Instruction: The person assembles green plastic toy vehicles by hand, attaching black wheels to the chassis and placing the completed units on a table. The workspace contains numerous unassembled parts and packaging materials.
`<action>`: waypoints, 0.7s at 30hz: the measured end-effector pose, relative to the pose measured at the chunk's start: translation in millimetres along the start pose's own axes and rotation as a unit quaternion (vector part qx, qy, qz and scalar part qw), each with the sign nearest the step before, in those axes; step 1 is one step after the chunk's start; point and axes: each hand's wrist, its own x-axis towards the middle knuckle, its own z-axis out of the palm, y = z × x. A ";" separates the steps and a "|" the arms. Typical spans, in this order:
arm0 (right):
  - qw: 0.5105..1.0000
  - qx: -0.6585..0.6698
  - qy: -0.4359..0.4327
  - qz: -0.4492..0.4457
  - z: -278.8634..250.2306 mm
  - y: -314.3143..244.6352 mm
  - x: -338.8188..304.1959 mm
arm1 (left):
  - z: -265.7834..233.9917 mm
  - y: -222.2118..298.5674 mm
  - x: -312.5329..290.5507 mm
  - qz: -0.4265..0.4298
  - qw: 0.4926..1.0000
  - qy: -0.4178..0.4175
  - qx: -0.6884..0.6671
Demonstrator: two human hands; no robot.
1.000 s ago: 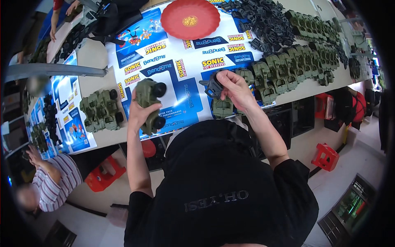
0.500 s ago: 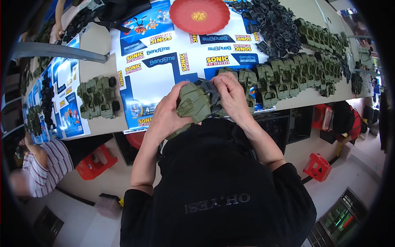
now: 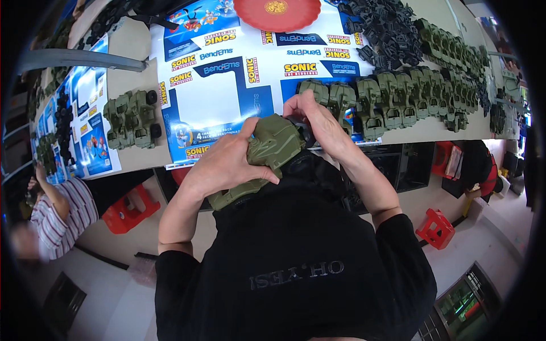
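Note:
An olive-green plastic toy vehicle body (image 3: 273, 142) is held just off the near table edge, in front of my chest. My left hand (image 3: 224, 159) grips it from the left, thumb underneath and fingers over the far side. At its right end my right hand (image 3: 318, 122) has bent fingers against a dark grey part (image 3: 306, 134), mostly hidden by the fingers. Below my left hand, another green piece (image 3: 242, 192) rests against my lap. Finished-looking green toy vehicles (image 3: 369, 105) stand in a row just right of my right hand.
Printed blue-and-white sheets (image 3: 207, 99) cover the table. A red plate (image 3: 278, 14) and a heap of dark grey parts (image 3: 387, 37) lie farther back. Two joined green vehicles (image 3: 132, 120) sit at left, under a metal bar (image 3: 85, 59). A person in a striped shirt (image 3: 65, 213) works at far left.
The toy vehicle body has tilted, and its dark grey part, plainly visible before, is now mostly covered by my right hand. My left wrist has swung outward to the left.

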 end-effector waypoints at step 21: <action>0.931 0.358 0.072 0.014 -2.0 42.2 10.4 | 15.1 21.3 -2.6 -0.062 0.989 0.038 0.131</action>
